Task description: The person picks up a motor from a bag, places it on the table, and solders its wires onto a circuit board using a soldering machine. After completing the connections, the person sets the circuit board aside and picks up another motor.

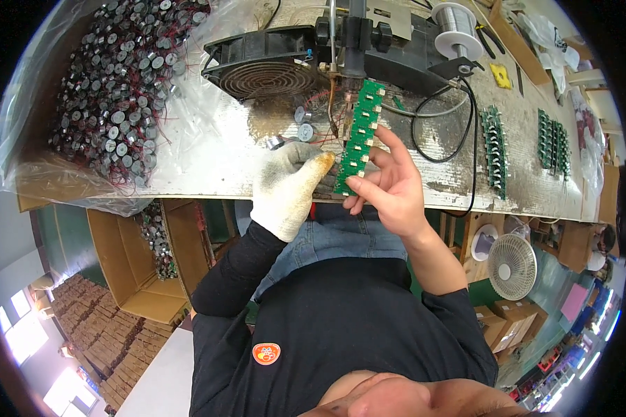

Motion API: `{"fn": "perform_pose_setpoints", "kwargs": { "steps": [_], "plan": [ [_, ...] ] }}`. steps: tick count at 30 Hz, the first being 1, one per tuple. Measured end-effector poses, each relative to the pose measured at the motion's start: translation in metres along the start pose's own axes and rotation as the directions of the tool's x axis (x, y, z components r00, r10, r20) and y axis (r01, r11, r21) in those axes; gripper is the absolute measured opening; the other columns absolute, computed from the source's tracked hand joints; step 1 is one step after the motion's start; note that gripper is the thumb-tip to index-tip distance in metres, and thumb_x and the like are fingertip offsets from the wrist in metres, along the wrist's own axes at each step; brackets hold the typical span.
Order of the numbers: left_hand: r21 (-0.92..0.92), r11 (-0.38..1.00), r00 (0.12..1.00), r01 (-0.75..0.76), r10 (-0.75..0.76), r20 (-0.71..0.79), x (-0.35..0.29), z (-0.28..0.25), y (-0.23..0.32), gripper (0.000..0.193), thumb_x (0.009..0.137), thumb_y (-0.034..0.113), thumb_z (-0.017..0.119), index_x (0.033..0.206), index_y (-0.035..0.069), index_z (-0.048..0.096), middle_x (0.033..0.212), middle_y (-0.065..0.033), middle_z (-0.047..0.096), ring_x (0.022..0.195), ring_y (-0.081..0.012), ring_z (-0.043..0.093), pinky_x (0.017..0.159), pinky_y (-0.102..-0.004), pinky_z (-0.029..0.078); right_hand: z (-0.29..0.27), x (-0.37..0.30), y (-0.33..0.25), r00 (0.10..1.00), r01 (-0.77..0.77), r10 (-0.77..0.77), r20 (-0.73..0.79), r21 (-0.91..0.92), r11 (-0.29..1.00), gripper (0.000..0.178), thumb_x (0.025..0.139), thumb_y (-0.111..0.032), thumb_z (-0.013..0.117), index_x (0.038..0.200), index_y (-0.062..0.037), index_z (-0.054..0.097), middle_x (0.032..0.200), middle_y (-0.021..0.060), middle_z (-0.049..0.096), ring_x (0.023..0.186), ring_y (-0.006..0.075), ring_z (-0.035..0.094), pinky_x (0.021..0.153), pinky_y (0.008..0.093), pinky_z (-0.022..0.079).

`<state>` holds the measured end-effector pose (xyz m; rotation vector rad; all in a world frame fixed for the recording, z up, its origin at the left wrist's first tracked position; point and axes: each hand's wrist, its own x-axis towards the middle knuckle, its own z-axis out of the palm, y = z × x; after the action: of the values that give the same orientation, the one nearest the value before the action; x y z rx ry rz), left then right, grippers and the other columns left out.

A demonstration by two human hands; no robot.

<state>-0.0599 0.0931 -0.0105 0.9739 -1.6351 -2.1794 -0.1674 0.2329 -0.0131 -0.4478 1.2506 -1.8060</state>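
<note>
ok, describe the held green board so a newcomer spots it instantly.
Find the long whitish worktable, then the black fan with a round grille on it. To the fan's right and nearer the person, the bare right hand grips a long, narrow green circuit board. Other green boards lie on the tabletop further right; this one alone is held in a hand.

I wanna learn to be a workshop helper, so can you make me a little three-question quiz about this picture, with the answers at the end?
1. Which hand wears the whitish glove?
2. True or false: The wire spool is left of the black fan.
3. What is the right hand holding?
A) a hammer
B) a green circuit board
C) a paintbrush

Key:
1. The left hand.
2. False; the wire spool is right of the black fan.
3. B
</note>
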Motion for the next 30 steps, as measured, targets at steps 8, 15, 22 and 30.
{"fn": "perform_pose_setpoints", "kwargs": {
  "steps": [8, 15, 22, 30],
  "plan": [
    [-0.086, 0.994, 0.998, 0.069, -0.068, 0.018, 0.0, 0.002, 0.006, 0.02, 0.089, 0.013, 0.061, 0.096, -0.006, 0.061, 0.086, -0.0074, 0.065, 0.078, -0.011, 0.06, 0.07, -0.0247, 0.048, 0.001, 0.001, 0.0, 1.0, 0.019, -0.019, -0.006, 0.005, 1.0, 0.073, 0.083, 0.009, 0.059, 0.143, -0.0041, 0.02, 0.11, 0.0205, 0.054, 0.066, 0.0205, 0.066, 0.051, 0.0249, 0.054],
    [0.395, 0.888, 0.97, -0.236, 0.236, 0.048, -0.01, -0.029, 0.008, 0.032, 0.081, 0.009, 0.068, 0.108, -0.004, 0.055, 0.103, -0.0116, 0.06, 0.084, -0.0174, 0.063, 0.075, -0.0291, 0.052, -0.001, 0.004, -0.007, 1.0, -0.002, 0.0, -0.023, -0.099, 0.995, 0.072, 0.083, 0.008, 0.06, 0.143, -0.0033, 0.022, 0.108, 0.0198, 0.054, 0.065, 0.0197, 0.065, 0.05, 0.0254, 0.053],
    [0.71, 0.595, 0.792, -0.376, 0.604, -0.087, 0.011, -0.088, 0.015, 0.039, 0.076, 0.008, 0.07, 0.111, -0.003, 0.057, 0.113, -0.0132, 0.058, 0.087, -0.0186, 0.063, 0.079, -0.0291, 0.051, -0.007, 0.006, -0.003, 0.992, 0.042, -0.059, -0.114, -0.153, 0.987, 0.071, 0.081, 0.009, 0.06, 0.142, -0.0016, 0.024, 0.111, 0.0181, 0.056, 0.066, 0.0167, 0.064, 0.05, 0.0251, 0.054],
    [0.925, 0.38, 0.606, -0.018, 0.74, -0.292, 0.042, -0.163, 0.055, 0.022, 0.077, 0.018, 0.066, 0.095, 0.005, 0.064, 0.089, -0.0131, 0.064, 0.081, -0.0307, 0.063, 0.073, -0.0381, 0.05, -0.004, 0.007, -0.003, 0.991, 0.091, -0.106, -0.078, -0.179, 0.98, 0.07, 0.081, 0.009, 0.058, 0.142, 0.0007, 0.025, 0.109, 0.0194, 0.056, 0.061, 0.016, 0.063, 0.049, 0.024, 0.052]
  ]
}}
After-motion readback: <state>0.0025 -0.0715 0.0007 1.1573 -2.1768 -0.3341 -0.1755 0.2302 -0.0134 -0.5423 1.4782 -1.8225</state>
